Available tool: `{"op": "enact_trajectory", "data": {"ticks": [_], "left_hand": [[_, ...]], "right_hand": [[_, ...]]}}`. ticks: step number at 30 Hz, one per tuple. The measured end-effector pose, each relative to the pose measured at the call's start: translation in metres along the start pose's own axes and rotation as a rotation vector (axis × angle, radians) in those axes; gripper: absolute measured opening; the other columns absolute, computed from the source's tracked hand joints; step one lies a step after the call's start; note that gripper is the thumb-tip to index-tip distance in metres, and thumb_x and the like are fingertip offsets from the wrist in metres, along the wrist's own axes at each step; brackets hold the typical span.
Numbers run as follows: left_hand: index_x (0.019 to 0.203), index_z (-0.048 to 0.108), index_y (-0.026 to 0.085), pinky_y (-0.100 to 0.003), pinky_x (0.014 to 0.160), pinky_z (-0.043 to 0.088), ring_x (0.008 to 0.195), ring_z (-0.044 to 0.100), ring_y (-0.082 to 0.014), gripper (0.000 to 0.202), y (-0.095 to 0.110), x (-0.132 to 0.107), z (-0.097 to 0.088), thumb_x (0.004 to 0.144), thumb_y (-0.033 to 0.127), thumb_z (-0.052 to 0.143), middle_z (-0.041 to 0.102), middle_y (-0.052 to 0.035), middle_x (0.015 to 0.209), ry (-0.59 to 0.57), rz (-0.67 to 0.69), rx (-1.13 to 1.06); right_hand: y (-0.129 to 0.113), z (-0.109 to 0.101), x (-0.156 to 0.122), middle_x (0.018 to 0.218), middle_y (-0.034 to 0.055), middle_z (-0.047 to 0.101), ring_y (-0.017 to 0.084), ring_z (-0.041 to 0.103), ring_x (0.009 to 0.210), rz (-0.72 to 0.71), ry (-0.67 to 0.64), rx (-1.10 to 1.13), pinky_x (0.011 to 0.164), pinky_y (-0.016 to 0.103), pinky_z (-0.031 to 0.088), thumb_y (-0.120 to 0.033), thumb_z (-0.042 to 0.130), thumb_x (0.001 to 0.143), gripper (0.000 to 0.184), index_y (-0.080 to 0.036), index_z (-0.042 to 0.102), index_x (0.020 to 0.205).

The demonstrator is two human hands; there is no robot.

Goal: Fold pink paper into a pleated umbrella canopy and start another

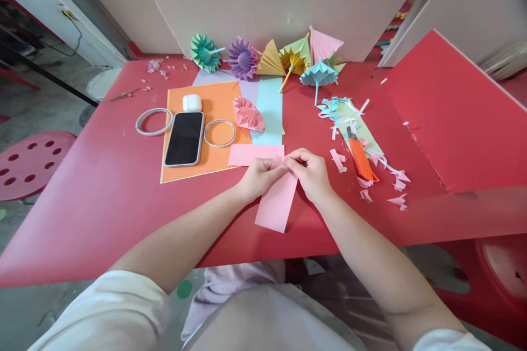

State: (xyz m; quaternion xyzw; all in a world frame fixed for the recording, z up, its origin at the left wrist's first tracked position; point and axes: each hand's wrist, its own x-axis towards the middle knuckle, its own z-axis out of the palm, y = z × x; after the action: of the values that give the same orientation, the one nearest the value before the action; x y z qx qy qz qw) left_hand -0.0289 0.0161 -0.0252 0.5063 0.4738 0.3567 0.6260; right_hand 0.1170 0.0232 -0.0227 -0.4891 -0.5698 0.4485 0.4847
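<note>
Between my two hands, over the red table, is a pink paper strip (276, 205) whose long end hangs toward me. My left hand (260, 176) pinches its upper end from the left. Close against it, my right hand (309, 173) grips the same end from the right, fingers closed. The fingertips hide the pinched edge, so any fold there cannot be made out. A second pink strip (247, 154) lies flat just beyond my left hand. Further back rests a pleated pink paper fan (248, 114).
A phone (185, 139), a white earbud case (192, 102) and a silver ring (219, 133) lie on orange paper (222, 96). Folded paper umbrellas (242, 58) line the wall. An orange cutter (361, 160) lies among paper scraps at right. A red board (461, 120) stands beyond.
</note>
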Motion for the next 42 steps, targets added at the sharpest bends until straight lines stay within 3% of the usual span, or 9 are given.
{"op": "enact_trajectory", "data": {"ticks": [12, 17, 24, 30, 34, 42], "left_hand": [[0.067, 0.062, 0.01, -0.02, 0.044, 0.032, 0.047, 0.041, -0.0061, 0.039, 0.001, 0.0, 0.0, 0.077, 0.048, 0.061, 0.05, 0.0018, 0.054, -0.006, 0.015, 0.006], [0.071, 0.067, 0.011, -0.021, 0.049, 0.034, 0.056, 0.045, -0.0082, 0.036, 0.003, 0.001, 0.0, 0.077, 0.046, 0.062, 0.057, -0.0006, 0.063, -0.003, 0.055, 0.021], [0.06, 0.061, 0.011, -0.019, 0.043, 0.027, 0.045, 0.036, -0.0039, 0.041, 0.006, 0.0, 0.0, 0.077, 0.048, 0.062, 0.046, 0.0046, 0.049, 0.005, 0.045, 0.015], [0.071, 0.065, 0.012, -0.02, 0.048, 0.036, 0.051, 0.047, -0.0074, 0.031, 0.013, -0.001, 0.002, 0.073, 0.043, 0.068, 0.056, 0.0019, 0.059, -0.004, 0.008, 0.009], [0.065, 0.066, 0.013, -0.02, 0.047, 0.036, 0.05, 0.047, -0.0071, 0.029, 0.014, -0.001, 0.003, 0.073, 0.04, 0.069, 0.058, 0.002, 0.056, 0.009, 0.014, 0.013], [0.079, 0.071, 0.014, -0.025, 0.062, 0.047, 0.069, 0.062, -0.0136, 0.028, 0.011, -0.002, 0.003, 0.077, 0.041, 0.066, 0.069, -0.0024, 0.075, -0.048, 0.04, -0.081]], "right_hand": [[0.001, 0.002, -0.001, 0.074, -0.0009, 0.062, 0.013, 0.058, 0.071, -0.007, 0.022, 0.013, 0.067, 0.028, 0.046, -0.031, 0.065, 0.076, 0.012, -0.021, 0.065, 0.068], [0.003, 0.003, -0.001, 0.076, 0.0002, 0.063, 0.014, 0.059, 0.073, 0.027, 0.008, 0.013, 0.068, 0.029, 0.048, -0.035, 0.064, 0.076, 0.015, -0.021, 0.065, 0.07], [-0.001, -0.013, 0.006, 0.083, 0.0009, 0.069, 0.015, 0.062, 0.08, 0.082, -0.07, -0.04, 0.074, 0.03, 0.048, -0.036, 0.068, 0.073, 0.016, -0.023, 0.071, 0.083], [-0.004, -0.019, 0.007, 0.076, -0.0009, 0.067, 0.014, 0.06, 0.074, 0.07, -0.073, -0.087, 0.071, 0.028, 0.046, -0.032, 0.066, 0.074, 0.01, -0.022, 0.07, 0.074], [-0.006, -0.018, 0.006, 0.073, -0.0012, 0.065, 0.013, 0.058, 0.071, 0.065, -0.105, -0.105, 0.07, 0.029, 0.045, -0.03, 0.065, 0.074, 0.01, -0.022, 0.07, 0.072], [-0.006, -0.013, 0.004, 0.071, -0.0014, 0.062, 0.013, 0.057, 0.069, 0.047, -0.082, -0.078, 0.068, 0.028, 0.045, -0.03, 0.065, 0.075, 0.012, -0.022, 0.067, 0.066]]}}
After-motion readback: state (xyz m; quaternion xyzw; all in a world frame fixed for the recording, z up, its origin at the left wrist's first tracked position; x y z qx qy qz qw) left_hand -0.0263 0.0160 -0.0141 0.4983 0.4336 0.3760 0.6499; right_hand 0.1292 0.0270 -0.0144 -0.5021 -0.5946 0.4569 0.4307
